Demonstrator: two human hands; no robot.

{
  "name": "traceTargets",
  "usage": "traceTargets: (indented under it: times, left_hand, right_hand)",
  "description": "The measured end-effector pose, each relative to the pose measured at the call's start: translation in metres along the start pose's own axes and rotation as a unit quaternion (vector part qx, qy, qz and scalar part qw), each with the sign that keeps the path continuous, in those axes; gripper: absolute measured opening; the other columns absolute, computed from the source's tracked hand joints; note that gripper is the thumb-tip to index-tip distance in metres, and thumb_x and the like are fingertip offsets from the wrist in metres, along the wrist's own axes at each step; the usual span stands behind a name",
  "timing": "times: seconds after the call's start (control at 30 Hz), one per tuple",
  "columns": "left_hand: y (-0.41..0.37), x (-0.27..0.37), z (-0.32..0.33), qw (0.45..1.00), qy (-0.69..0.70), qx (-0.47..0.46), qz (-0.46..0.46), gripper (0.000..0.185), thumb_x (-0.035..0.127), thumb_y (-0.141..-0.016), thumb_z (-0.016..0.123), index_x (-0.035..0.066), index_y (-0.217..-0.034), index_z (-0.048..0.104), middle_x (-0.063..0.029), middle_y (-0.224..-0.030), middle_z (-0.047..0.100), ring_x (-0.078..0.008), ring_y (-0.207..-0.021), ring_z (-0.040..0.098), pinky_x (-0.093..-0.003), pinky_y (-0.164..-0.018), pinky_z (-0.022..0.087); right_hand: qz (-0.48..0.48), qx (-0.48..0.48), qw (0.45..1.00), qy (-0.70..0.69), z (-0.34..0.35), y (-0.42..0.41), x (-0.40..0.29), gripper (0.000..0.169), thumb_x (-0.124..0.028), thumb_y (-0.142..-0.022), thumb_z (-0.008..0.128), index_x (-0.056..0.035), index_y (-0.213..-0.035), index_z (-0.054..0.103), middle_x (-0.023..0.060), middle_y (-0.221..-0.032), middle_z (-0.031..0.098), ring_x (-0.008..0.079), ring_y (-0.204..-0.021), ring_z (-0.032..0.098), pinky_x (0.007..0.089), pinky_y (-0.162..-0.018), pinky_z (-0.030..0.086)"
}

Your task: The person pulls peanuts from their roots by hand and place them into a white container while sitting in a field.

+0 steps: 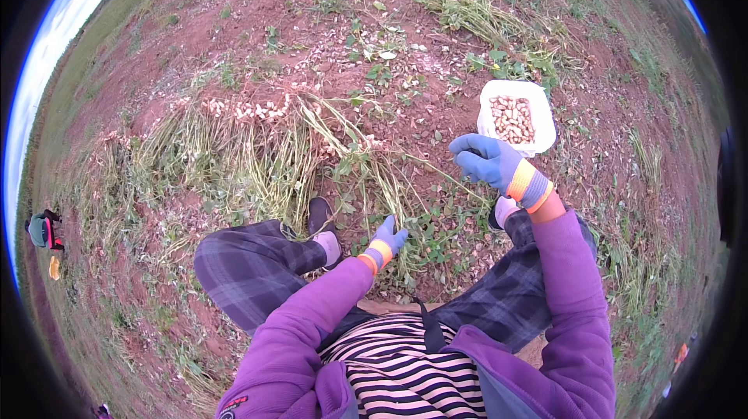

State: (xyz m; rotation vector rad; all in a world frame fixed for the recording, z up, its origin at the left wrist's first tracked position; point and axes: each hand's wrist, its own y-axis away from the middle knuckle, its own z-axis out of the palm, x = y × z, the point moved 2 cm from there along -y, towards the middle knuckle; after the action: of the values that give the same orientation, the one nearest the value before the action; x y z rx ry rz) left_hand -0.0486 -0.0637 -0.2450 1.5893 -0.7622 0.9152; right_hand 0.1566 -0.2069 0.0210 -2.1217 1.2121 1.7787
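My left hand (387,240), in a blue knit-cuffed glove, grips the stems of a bunch of peanut plants (388,185) between my knees. The roots of this bunch point away from me. My right hand (482,162), gloved the same way, is raised with curled fingers just in front of a white plastic tub (546,118). Whether anything is inside those fingers is hidden. Peanuts in their shells (513,121) lie in the tub. To the left rests a row of pulled peanut plants (234,150), with pale pods (248,109) showing along their root ends.
Reddish soil (234,39) with scattered leaves surrounds me. Another heap of pulled plants (485,18) lies beyond the tub. My left shoe (321,217) is close to the plant row. A person (44,230) is far off at the left, near a yellow object (54,267).
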Motion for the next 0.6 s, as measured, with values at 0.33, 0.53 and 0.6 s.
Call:
traceTargets:
  times: [0.33, 0.53, 0.6]
  left_hand:
    - [0.054, 0.086, 0.046, 0.977, 0.191, -0.079, 0.052, 0.046, 0.009, -0.088, 0.055, -0.003, -0.129, 0.039, -0.0099, -0.120, 0.054, -0.0158, -0.107, 0.051, -0.0284, -0.094, 0.038]
    - [0.088, 0.103, 0.056, 0.979, 0.147, -0.101, 0.095, 0.042, 0.006, -0.089, 0.054, -0.003, -0.128, 0.040, -0.0080, -0.115, 0.055, -0.0116, -0.104, 0.049, -0.0260, -0.092, 0.038]
    - [0.093, 0.108, 0.053, 0.982, 0.101, -0.115, 0.113, 0.041, 0.007, -0.089, 0.054, -0.003, -0.126, 0.041, -0.0083, -0.113, 0.055, -0.0114, -0.103, 0.049, -0.0257, -0.091, 0.039]
  right_hand:
    - [-0.013, 0.059, 0.955, 0.290, 0.014, -0.033, 0.067, 0.047, -0.038, -0.083, 0.059, -0.0029, -0.113, 0.055, 0.0215, -0.113, 0.055, 0.0338, -0.100, 0.058, 0.0430, -0.085, 0.046]
    - [0.035, 0.136, 0.905, 0.403, 0.021, -0.045, 0.072, 0.086, -0.061, -0.074, 0.060, -0.0069, -0.137, 0.036, 0.0216, -0.141, 0.035, 0.0383, -0.130, 0.033, 0.0429, -0.106, 0.030]
    - [0.095, 0.100, 0.930, 0.342, 0.019, -0.051, 0.081, 0.092, -0.066, -0.071, 0.059, -0.0063, -0.137, 0.036, 0.0225, -0.140, 0.036, 0.0379, -0.130, 0.034, 0.0424, -0.106, 0.030]
